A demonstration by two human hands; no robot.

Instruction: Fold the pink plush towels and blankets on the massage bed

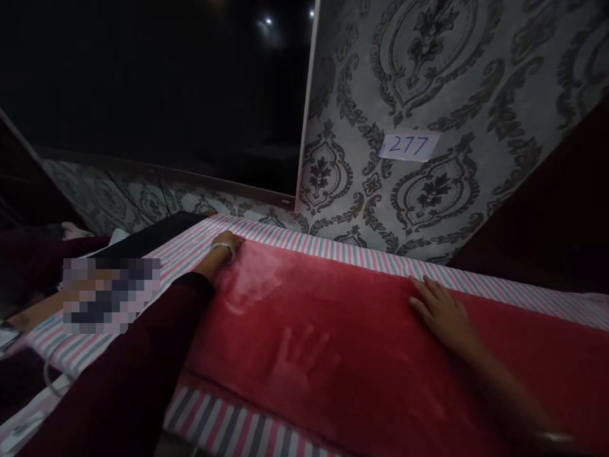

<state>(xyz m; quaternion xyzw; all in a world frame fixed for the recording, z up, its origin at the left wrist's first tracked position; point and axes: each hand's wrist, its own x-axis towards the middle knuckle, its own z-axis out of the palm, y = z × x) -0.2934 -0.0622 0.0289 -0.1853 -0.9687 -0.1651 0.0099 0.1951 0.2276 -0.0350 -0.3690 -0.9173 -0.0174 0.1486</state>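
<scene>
**One red cloth [361,343] over one striped cover [228,422]**

Striped margins show beyond its far and near edges; rightward it leaves view. The left hand [228,241] touches its far left corner, grip unclear; the right hand [442,314] lies spread by the far edge. Whitish smudges include one handprint [295,368].

Left hand [229,240]: fingers mostly hidden, we can't tell the grip.
Red cloth [371,330]: right end cut off.
Television [166,95]: top out of frame.
Pixelated patch [111,295]: we can't see beneath.
Right-wrist band [554,437]: too blurred for us.
</scene>
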